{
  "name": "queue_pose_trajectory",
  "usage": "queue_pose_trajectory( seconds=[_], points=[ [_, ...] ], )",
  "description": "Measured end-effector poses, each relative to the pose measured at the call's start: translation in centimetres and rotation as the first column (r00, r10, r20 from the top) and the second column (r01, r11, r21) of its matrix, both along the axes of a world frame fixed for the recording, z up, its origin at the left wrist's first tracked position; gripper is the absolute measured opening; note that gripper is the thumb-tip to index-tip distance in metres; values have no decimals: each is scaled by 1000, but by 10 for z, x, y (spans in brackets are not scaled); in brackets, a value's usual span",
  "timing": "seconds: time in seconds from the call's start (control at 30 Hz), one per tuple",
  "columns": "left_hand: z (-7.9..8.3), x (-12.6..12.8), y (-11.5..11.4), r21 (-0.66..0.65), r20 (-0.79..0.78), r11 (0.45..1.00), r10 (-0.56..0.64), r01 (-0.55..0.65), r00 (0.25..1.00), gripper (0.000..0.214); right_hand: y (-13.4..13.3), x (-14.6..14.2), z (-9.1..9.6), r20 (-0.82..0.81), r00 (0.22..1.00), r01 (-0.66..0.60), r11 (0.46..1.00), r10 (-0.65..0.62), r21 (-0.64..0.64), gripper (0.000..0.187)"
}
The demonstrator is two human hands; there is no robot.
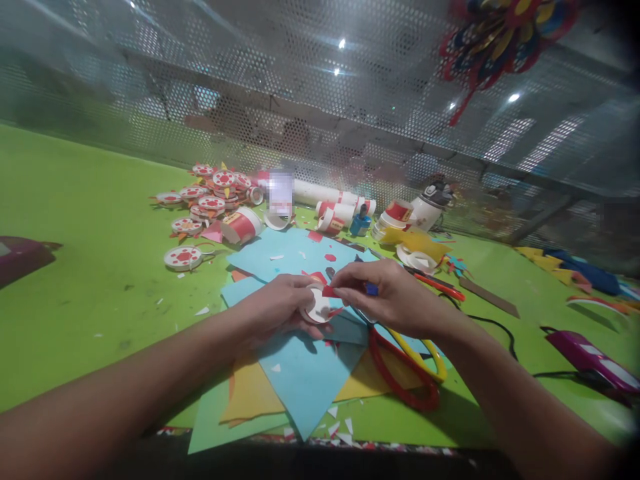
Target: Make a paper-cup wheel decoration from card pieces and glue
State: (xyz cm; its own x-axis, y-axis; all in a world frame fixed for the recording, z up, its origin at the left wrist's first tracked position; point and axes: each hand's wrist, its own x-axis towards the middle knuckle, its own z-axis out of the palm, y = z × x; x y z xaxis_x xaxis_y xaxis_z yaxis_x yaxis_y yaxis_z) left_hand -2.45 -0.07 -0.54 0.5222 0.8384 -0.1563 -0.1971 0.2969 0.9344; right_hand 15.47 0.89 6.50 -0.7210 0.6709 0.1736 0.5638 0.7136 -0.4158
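Note:
My left hand (285, 305) is closed on the rim of a small white paper cup base (317, 308), with its inner side facing up. My right hand (383, 293) pinches a small red paper piece (329, 291) against the cup base's upper right edge. Beneath my right hand lie scissors with one red handle (407, 393) and one yellow handle; their blades are mostly hidden. Blue paper sheets (305, 380) spread under both hands, over yellow paper (250, 390) and green paper (210, 423). White and red scraps lie around.
Behind the papers stand a pile of white discs with red spots (211, 203), paper cups (241, 225), a blue bottle (360, 223) and a long white roll (313, 190). An orange-handled tool (443, 287) and a purple device (593, 357) with a cord are at right.

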Motion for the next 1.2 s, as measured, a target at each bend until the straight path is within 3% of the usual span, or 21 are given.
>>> queue_pose_trajectory(
  seconds=[0.33,0.47,0.6,0.77,1.0,1.1,1.2],
  points=[
    [-1,0,0,17,-27,1000,-17,18,999,27,2,10,-8,-102,986,123,986,-134,-110,26],
    [1,-1,1,27,-28,1000,-1,2,1000,27,8,18,-14,-199,957,158,954,-212,-255,31],
    [8,-2,2,5,-58,994,109,-109,992,27,17,24,-20,-179,950,163,894,-256,-417,33],
    [12,-3,3,6,-97,971,239,-239,966,27,23,24,-30,-81,948,245,866,-309,-437,29],
    [9,-5,5,32,-87,972,236,-234,968,24,21,17,-42,-26,969,213,888,-244,-408,22],
    [10,-5,6,24,-86,970,243,-242,966,23,17,19,-36,77,983,179,953,-165,-243,19],
    [10,-3,6,13,-85,972,235,-235,968,23,14,23,-28,157,969,199,980,-193,-24,15]
  ],
)
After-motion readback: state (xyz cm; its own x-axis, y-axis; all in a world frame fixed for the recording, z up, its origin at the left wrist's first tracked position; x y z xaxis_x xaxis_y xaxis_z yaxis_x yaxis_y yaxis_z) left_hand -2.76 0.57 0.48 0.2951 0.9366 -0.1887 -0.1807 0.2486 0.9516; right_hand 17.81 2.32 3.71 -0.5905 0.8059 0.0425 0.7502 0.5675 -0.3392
